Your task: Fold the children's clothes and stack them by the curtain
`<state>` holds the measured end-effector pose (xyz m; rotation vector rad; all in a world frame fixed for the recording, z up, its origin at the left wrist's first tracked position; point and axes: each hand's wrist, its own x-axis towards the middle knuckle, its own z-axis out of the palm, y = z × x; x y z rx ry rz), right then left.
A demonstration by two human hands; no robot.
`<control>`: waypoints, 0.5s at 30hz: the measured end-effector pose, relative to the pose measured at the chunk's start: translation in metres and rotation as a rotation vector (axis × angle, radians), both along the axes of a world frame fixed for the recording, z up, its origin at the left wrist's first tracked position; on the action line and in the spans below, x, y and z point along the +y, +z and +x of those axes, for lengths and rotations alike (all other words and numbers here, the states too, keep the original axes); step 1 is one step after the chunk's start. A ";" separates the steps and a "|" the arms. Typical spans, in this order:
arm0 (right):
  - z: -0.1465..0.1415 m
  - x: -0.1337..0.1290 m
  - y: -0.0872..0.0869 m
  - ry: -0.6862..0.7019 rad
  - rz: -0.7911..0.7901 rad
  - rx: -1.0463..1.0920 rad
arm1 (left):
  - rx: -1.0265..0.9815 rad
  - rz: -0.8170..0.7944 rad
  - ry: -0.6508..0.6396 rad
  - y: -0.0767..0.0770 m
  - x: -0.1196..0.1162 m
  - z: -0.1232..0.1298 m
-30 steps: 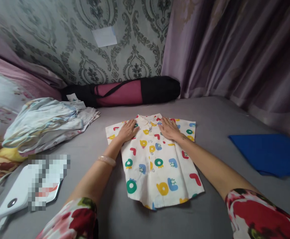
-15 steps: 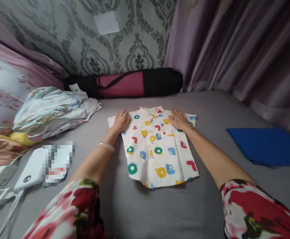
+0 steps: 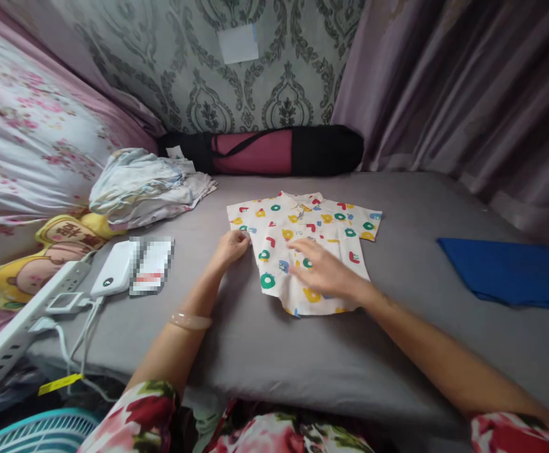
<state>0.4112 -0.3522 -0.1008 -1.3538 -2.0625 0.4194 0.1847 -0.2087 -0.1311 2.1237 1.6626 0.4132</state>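
Note:
A small white short-sleeved shirt (image 3: 324, 270) with colourful letter-like prints lies spread flat, front up, its collar pointing away from me. At the edge of the sleeve on my left, my left hand (image 3: 234, 246) is closed, fingertips pinching the fabric near the underarm. Over the middle of the shirt front hovers my right hand (image 3: 324, 272), thumb and fingers apart, holding nothing; it hides part of the lower front. Whether it touches the cloth I cannot tell.
A folded blue cloth (image 3: 505, 274) lies on the grey bed sheet (image 3: 410, 352) at right. On the left are crumpled clothes (image 3: 146, 185), a white power bank (image 3: 112, 269), a pixelated item (image 3: 154, 267) and a power strip (image 3: 24, 324). A black and maroon bag (image 3: 255, 154) lies along the wall.
Both hands have left the shirt's shoulders. My left hand has come down to the sleeve edge and closed; my right has swung inward over the shirt front. The view has tilted and shifted left.

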 end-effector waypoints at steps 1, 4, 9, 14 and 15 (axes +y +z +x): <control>-0.019 -0.010 0.005 0.108 0.009 -0.039 | -0.017 0.020 0.011 -0.003 -0.003 0.001; -0.058 -0.024 0.009 0.283 0.024 -0.194 | -0.063 0.071 0.021 -0.012 -0.007 0.001; -0.058 -0.001 -0.021 0.052 -0.009 -0.123 | -0.164 0.116 0.022 -0.021 -0.011 -0.007; -0.033 0.024 -0.043 -0.362 -0.242 0.462 | -0.529 -0.220 0.166 -0.011 -0.023 -0.002; -0.030 0.026 -0.044 -0.423 -0.296 0.571 | -0.618 -0.330 0.195 -0.008 -0.027 0.001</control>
